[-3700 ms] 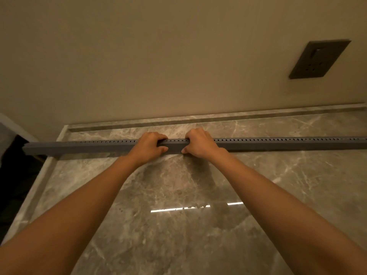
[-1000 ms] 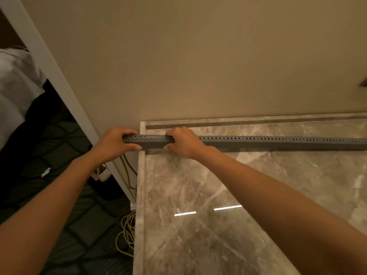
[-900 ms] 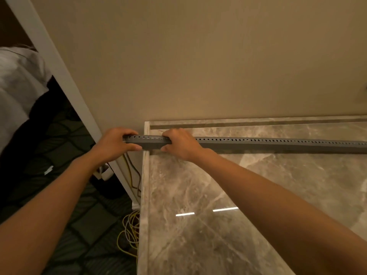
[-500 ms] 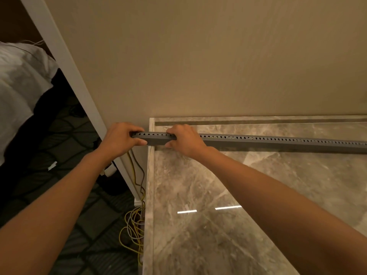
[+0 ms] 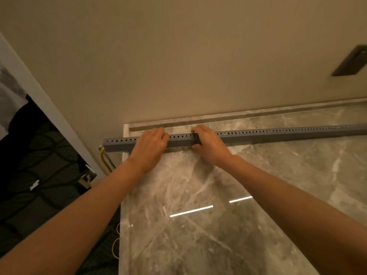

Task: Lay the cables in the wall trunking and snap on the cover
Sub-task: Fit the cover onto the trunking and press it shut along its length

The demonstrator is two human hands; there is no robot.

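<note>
A long grey trunking (image 5: 258,134) with a row of small holes along its top lies across the marble surface (image 5: 218,195), parallel to the beige wall. Its left end overhangs the marble's left edge. A yellow cable (image 5: 102,155) comes out of that left end and drops toward the floor. My left hand (image 5: 150,145) lies over the trunking near its left end, fingers curled over the top. My right hand (image 5: 208,141) grips the trunking just to the right, thumb on the near side. Whether the cover is fully seated I cannot tell.
A dark wall socket plate (image 5: 349,63) sits on the wall at the upper right. A white frame post (image 5: 49,108) runs diagonally at the left. Below it lie dark patterned flooring (image 5: 39,185) and loops of yellow cable (image 5: 116,245) beside the marble's edge.
Both hands slid to the right along the trunking, off its left end, which now shows with the yellow cable hanging from it. My view swung right, so the socket plate shows again.
</note>
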